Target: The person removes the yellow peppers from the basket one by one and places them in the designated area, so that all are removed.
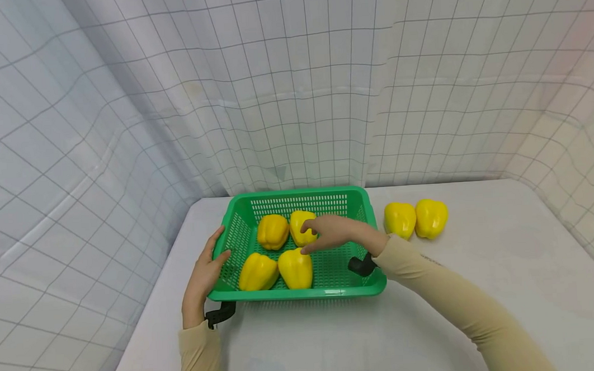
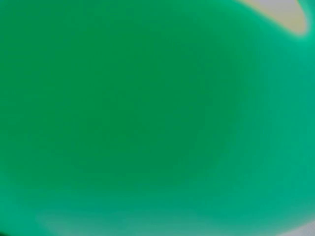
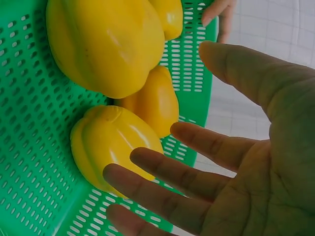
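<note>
A green plastic basket with slotted walls holds several yellow bell peppers. At its left rim, my left hand grips the edge, thumb on the inner side and fingers along the outside. My right hand hovers over the peppers inside the basket, partly covering the back right one. Its fingers are spread and hold nothing; in the right wrist view they overlap a nearby pepper. Blurred green plastic fills the left wrist view.
Two more yellow bell peppers lie side by side on the white table, right of the basket. White sheeting with a dark grid hangs behind the table and along both sides. A black wrist mount is on the right arm.
</note>
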The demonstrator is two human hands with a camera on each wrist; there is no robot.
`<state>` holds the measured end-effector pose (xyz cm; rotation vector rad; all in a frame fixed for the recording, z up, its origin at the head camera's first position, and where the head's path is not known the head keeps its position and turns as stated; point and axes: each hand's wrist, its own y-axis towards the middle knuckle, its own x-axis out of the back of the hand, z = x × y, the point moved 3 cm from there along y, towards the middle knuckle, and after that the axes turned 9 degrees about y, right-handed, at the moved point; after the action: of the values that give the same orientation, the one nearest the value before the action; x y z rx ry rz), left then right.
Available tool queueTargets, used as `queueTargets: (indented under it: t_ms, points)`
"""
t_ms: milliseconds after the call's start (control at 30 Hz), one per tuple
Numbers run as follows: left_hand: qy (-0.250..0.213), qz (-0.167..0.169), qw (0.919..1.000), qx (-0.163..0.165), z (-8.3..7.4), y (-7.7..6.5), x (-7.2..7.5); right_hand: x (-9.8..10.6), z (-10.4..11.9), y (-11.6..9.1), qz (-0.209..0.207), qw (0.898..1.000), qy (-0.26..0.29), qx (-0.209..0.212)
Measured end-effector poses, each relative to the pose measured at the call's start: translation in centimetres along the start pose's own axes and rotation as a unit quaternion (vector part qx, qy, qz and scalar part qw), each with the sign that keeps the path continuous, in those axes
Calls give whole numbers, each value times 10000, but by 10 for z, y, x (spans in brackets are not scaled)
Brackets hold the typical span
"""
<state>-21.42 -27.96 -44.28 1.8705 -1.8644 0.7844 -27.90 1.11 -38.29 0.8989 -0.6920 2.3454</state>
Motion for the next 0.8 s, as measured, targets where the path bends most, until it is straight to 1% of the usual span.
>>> queueTargets:
  t_ms: [233, 467, 800]
  points:
    - [11, -12, 10000, 25, -1, 0, 0, -9, -1, 12, 176, 9994, -83, -280]
    - [32, -13, 10000, 15, 0, 2, 0, -18, -3, 22, 466, 9972, -103, -582]
    - [26, -14, 10000, 3, -1, 0, 0, -26, -2, 29, 534, 9951, 33, -834]
